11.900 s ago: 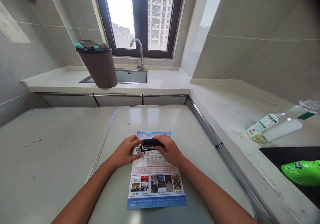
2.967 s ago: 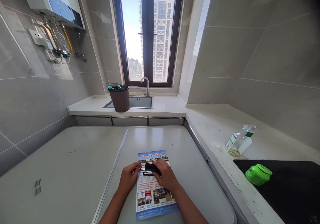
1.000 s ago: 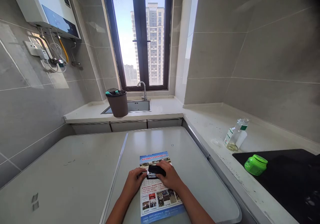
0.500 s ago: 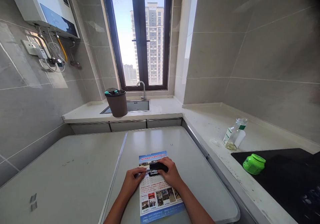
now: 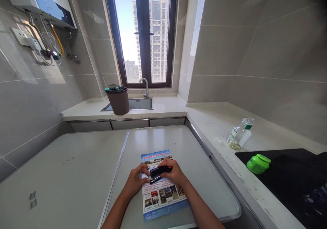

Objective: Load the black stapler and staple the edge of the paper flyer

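A black stapler [image 5: 158,171] with a metal part along its lower side is held at a slant over a printed leaflet [image 5: 163,210]. My right hand [image 5: 175,171] is closed around its right end, thumb below and fingers above. At the left end, my left hand [image 5: 138,179] curls with thumb and fingertips at the stapler's tip, a gap showing between them. Whether anything small sits between those fingertips I cannot tell. Blue bands, text and small photos cover the leaflet, which lies flat on the pale tabletop [image 5: 84,174].
A brown bin [image 5: 119,102] stands by the sink [image 5: 140,103] and tap [image 5: 146,86]. On the right counter are a glass bottle [image 5: 240,135] and a green jar [image 5: 258,164] lying tilted on a black hob [image 5: 286,174]. A water heater [image 5: 46,5] hangs upper left.
The stapler has turned, its left end now lower and nearer me. My left fingers have gone from a pinch at its metal part to a wider curl around its tip. The view tilted down slightly.
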Demonstrator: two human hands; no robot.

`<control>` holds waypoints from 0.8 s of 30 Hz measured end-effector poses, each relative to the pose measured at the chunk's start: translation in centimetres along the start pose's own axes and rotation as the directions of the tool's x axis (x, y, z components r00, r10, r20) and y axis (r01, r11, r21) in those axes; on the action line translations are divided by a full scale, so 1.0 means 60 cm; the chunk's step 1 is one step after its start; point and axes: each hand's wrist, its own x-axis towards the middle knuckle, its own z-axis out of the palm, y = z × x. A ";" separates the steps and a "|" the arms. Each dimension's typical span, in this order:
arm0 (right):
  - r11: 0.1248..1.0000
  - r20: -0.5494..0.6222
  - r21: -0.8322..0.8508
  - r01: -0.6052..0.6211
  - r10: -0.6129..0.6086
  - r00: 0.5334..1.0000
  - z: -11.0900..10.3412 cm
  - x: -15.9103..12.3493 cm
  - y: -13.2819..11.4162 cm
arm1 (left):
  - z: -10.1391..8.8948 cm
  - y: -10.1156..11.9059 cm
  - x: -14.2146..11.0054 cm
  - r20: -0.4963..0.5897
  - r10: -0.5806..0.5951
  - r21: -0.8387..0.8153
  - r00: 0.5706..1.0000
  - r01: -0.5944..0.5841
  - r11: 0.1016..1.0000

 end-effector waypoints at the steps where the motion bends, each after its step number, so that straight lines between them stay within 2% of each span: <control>1: 1.000 0.040 0.001 0.009 -0.009 0.999 0.004 0.000 -0.002 | 0.001 0.001 0.000 0.011 0.027 0.041 1.000 -0.027 0.999; 4: 1.000 0.117 -0.009 0.009 -0.008 0.993 0.011 0.000 -0.011 | 0.002 -0.003 0.000 0.013 0.078 0.135 0.997 -0.079 0.988; 10: 0.998 0.168 -0.055 -0.002 0.011 0.986 0.013 0.000 -0.028 | 0.001 -0.010 -0.002 0.005 0.159 0.212 0.987 -0.156 0.965; 13: 0.997 0.062 -0.075 -0.001 0.005 0.998 0.013 0.000 -0.029 | 0.002 -0.006 -0.001 -0.019 0.192 0.301 0.981 -0.177 0.937; 16: 0.990 -0.186 -0.131 -0.050 0.025 0.982 0.003 0.001 -0.025 | 0.005 -0.009 0.002 -0.118 0.219 0.451 0.969 -0.145 0.881; 18: 0.970 -0.399 -0.220 -0.106 0.009 0.917 -0.010 0.000 -0.018 | 0.008 -0.015 0.005 -0.196 0.222 0.549 0.955 -0.080 0.832; 20: 0.925 -0.564 -0.340 -0.170 -0.055 0.824 -0.025 -0.001 -0.007 | 0.013 -0.023 0.007 -0.242 0.198 0.638 0.950 0.002 0.770; 22: 0.865 -0.659 -0.441 -0.240 -0.131 0.741 -0.040 -0.004 0.006 | 0.020 -0.032 0.009 -0.239 0.144 0.709 0.960 0.072 0.701; 24: 0.813 -0.713 -0.495 -0.306 -0.178 0.678 -0.053 -0.007 0.021 | 0.027 -0.040 0.010 -0.183 0.080 0.755 0.980 0.088 0.650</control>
